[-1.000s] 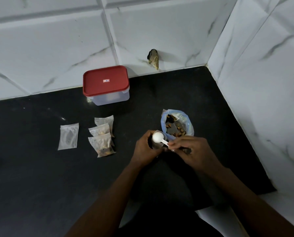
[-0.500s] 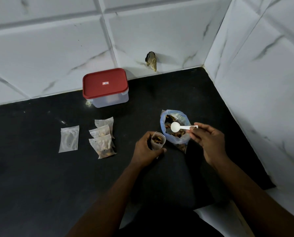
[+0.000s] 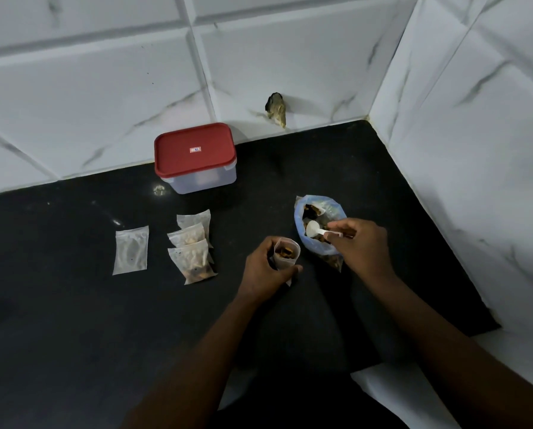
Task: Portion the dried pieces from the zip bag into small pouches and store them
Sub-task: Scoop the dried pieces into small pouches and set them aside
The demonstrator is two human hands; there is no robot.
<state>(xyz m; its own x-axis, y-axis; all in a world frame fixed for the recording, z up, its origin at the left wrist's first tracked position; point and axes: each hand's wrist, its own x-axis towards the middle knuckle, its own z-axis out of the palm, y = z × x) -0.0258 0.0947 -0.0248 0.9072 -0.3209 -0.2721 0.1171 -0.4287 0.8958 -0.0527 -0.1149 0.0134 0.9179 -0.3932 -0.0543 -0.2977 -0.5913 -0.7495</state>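
Open zip bag (image 3: 319, 243), pouch (image 3: 287, 257) seemingly part-filled

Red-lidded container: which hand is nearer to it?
Left. The left hand, holding an open pouch, sits in front of the red-lidded container and slightly to its right; the right hand is farther right, at the zip bag.

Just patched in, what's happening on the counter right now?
A person is portioning dried pieces. The left hand holds a small pouch open, already partly filled. The right hand holds a white spoon with its bowl in the mouth of the blue zip bag. Three filled pouches and one that looks empty lie to the left. The red-lidded container sits closed by the wall.
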